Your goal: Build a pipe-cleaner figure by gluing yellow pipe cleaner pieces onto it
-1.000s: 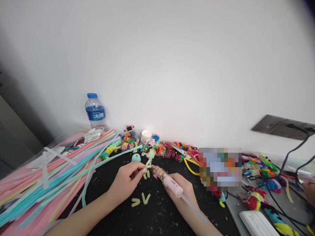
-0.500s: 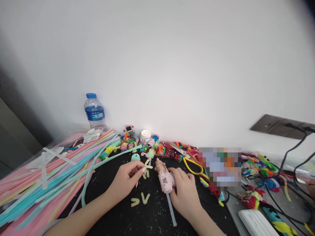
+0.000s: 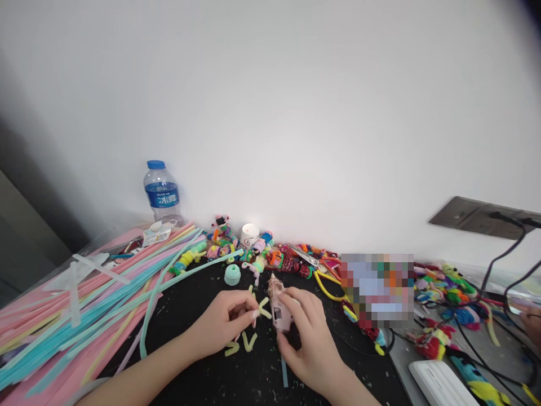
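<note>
The glue gun [image 3: 282,317] (pale pink) lies beneath the right hand's [image 3: 307,338] fingers.

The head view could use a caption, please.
Left hand pinches a yellow fuzzy piece beside the glue gun in the right hand.

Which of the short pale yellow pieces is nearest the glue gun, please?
The forked piece pinched in the left hand, just beside the glue gun; the V-shaped piece lies unheld on the black surface.

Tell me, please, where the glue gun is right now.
In the head view, the pink glue gun is in the lower middle, in the right hand, right of the pale yellow piece in the left hand.
</note>
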A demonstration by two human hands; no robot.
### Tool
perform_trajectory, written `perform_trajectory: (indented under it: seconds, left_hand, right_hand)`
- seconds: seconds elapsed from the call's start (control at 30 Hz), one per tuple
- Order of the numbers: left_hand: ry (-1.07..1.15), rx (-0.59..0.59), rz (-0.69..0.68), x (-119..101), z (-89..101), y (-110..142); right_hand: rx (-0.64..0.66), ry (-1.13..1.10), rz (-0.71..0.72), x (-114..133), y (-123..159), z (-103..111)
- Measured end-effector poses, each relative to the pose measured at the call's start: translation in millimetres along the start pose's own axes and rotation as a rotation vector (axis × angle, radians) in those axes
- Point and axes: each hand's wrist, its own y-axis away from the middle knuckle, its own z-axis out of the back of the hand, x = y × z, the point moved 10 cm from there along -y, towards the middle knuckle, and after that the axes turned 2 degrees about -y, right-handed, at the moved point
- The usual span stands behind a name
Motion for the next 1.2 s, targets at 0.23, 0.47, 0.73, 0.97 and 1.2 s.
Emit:
perform_trajectory:
  seconds: [0.23, 0.47, 0.73, 0.97, 1.2]
  left_hand:
    - [-0.077, 0.094, -0.019, -7.8, -12.9, 3.6]
    - [-0.033, 0.122, 0.046, -1.1, -16.1, 3.4]
    - [0.025, 0.134, 0.077, 3.0, -17.4, 3.5]
    - [0.017, 0.153, 0.097, 5.1, -18.4, 3.7]
    - [-0.247, 0.089, -0.096, -11.8, -12.2, 3.3]
  right_hand:
    - [0.016, -0.03, 0.105, 13.9, 4.0, -7.3]
    - [-0.057, -0.029, 0.136, 14.3, 3.5, -1.3]
    - [-0.088, -0.008, 0.137, 15.0, 4.3, 1.4]
    - [-0.085, -0.033, 0.125, 15.2, 2.7, 2.3]
    - [-0.092, -0.01, 0.117, 14.6, 1.6, 3.3]
